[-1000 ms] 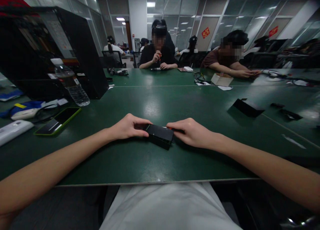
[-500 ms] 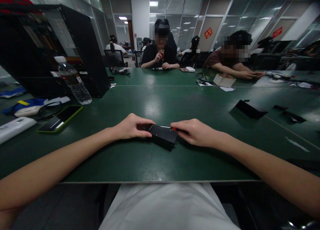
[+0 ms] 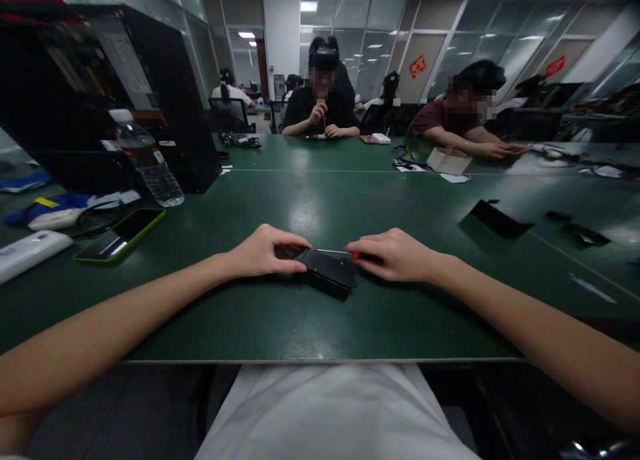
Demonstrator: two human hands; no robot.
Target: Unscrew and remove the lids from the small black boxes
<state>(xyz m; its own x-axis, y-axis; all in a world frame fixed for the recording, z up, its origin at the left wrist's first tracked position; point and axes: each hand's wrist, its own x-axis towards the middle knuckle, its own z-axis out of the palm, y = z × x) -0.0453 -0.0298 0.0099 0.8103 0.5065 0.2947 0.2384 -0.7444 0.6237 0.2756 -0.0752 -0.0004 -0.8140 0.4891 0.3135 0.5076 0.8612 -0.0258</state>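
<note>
A small black rectangular box (image 3: pixel 330 268) rests tilted on the green table in front of me, with screw heads or small dots on its top face. My left hand (image 3: pixel 267 252) grips its left end between thumb and fingers. In my right hand (image 3: pixel 395 255) is a screwdriver (image 3: pixel 355 254) with a red handle, most of which the fingers cover. Its thin metal shaft points left along the far side of the box, and the tip lies near my left fingertips. I cannot tell whether the tip touches the box.
On the left stand a black computer case (image 3: pixel 175 107) and a water bottle (image 3: pixel 150 163), with a green-edged phone (image 3: pixel 123 235) nearer me. Bent black sheet pieces (image 3: pixel 501 220) lie to the right on the green table (image 3: pixel 280 327). Two people sit across, beyond a small beige box (image 3: pixel 449 160).
My right hand has drawn slightly right and away from me, so more of the screwdriver's shaft shows. The left hand still holds the box, which has barely shifted.
</note>
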